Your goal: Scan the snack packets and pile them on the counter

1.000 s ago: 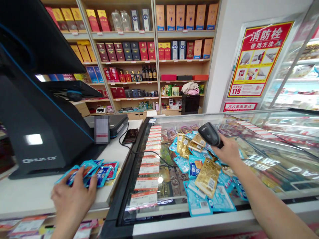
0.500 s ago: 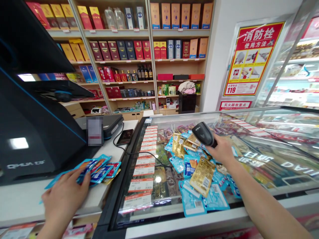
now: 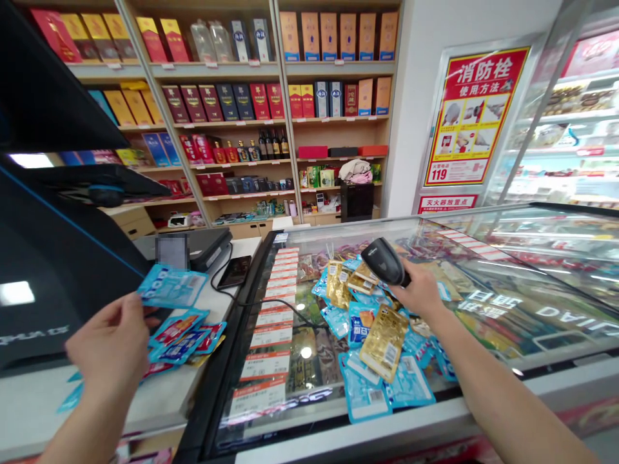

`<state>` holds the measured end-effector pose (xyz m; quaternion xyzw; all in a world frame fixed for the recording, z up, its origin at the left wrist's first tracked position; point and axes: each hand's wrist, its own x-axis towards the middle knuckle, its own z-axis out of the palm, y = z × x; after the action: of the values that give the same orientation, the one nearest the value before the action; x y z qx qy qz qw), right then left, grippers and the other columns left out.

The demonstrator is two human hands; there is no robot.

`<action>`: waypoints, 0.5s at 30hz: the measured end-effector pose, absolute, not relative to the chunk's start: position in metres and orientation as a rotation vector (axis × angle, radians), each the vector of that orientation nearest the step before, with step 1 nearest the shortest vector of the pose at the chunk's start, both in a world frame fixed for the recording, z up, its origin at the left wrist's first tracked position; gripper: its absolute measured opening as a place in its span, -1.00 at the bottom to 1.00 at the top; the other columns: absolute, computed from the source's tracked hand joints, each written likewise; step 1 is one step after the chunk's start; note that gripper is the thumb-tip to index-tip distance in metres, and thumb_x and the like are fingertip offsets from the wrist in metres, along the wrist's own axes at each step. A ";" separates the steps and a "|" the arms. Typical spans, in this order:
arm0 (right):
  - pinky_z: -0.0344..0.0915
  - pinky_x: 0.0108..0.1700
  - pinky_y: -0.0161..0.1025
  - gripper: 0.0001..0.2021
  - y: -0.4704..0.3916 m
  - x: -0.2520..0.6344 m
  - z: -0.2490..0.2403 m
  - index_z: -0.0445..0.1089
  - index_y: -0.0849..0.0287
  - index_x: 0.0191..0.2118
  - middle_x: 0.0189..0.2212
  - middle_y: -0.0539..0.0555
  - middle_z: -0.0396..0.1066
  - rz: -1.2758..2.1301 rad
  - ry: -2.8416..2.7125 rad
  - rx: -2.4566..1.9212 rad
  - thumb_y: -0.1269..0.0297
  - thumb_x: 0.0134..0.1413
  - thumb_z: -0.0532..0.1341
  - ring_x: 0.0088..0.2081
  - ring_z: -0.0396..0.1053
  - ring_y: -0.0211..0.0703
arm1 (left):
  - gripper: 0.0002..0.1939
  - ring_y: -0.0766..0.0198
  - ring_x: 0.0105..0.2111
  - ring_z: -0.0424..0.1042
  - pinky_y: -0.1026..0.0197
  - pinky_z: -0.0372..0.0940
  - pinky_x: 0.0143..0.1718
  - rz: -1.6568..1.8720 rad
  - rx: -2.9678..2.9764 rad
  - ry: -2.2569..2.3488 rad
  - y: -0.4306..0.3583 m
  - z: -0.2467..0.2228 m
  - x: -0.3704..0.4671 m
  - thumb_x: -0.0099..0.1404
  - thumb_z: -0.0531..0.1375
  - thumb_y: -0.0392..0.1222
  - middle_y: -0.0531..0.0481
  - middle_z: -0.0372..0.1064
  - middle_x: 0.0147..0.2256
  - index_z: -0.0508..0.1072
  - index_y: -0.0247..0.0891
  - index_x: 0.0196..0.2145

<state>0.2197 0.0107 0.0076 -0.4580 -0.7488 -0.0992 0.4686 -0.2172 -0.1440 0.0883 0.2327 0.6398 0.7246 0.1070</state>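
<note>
My left hand [image 3: 113, 338] pinches a light-blue packet [image 3: 173, 287], raised with its barcode side up over the white counter [image 3: 164, 403]. Just below it, several blue and red packets [image 3: 180, 343] lie in a loose pile on the counter. My right hand [image 3: 422, 290] is wrapped round the handle of a black barcode scanner [image 3: 384, 261], whose head points to the left. Under and in front of the scanner, blue packets [image 3: 365, 390] and gold packets [image 3: 384, 341] are heaped on the glass freezer lid [image 3: 314, 412].
A large black register [image 3: 62, 258] stands at the left. Beside it are a flat black device [image 3: 210, 248] and a phone [image 3: 235, 271]. The scanner's cable [image 3: 261, 301] crosses the freezer's left edge. Shelves of boxes [image 3: 235, 103] stand behind.
My left hand has lifted one light-blue packet off the pile and turned it over. My right hand still holds the scanner over the heap. The view has shifted slightly.
</note>
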 end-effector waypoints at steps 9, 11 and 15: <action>0.33 -0.28 -0.25 -0.72 -0.004 0.208 0.019 0.43 0.17 -0.16 -0.33 0.13 0.53 -0.012 -2.087 -0.731 0.26 -0.04 0.20 -0.34 0.47 -0.09 | -0.95 0.35 -0.59 0.42 0.17 0.48 -0.33 2.048 0.555 1.370 -0.067 0.072 -0.102 0.14 0.21 -0.31 0.08 0.38 -0.58 0.42 -0.34 -0.47; 0.32 -0.27 -0.26 -0.73 -0.006 0.206 0.020 0.43 0.17 -0.16 -0.32 0.13 0.54 0.024 -2.133 -0.711 0.28 -0.04 0.20 -0.33 0.48 -0.10 | -0.94 0.36 -0.57 0.43 0.16 0.49 -0.29 2.007 0.548 1.283 -0.057 0.067 -0.080 0.15 0.20 -0.34 0.06 0.39 -0.57 0.43 -0.35 -0.47; 0.30 -0.28 -0.28 -0.72 -0.008 0.203 0.021 0.44 0.15 -0.15 -0.32 0.09 0.54 0.102 -2.209 -0.749 0.31 -0.06 0.22 -0.34 0.48 -0.12 | -0.90 0.38 -0.54 0.44 0.15 0.49 -0.21 1.975 0.559 1.179 -0.049 0.054 -0.056 0.17 0.19 -0.37 0.04 0.42 -0.53 0.43 -0.36 -0.51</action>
<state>0.2032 -0.0076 0.0215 -0.2950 -0.8701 0.0400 0.3928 -0.0560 -0.0493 0.0543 0.2188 0.4614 0.7725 0.3775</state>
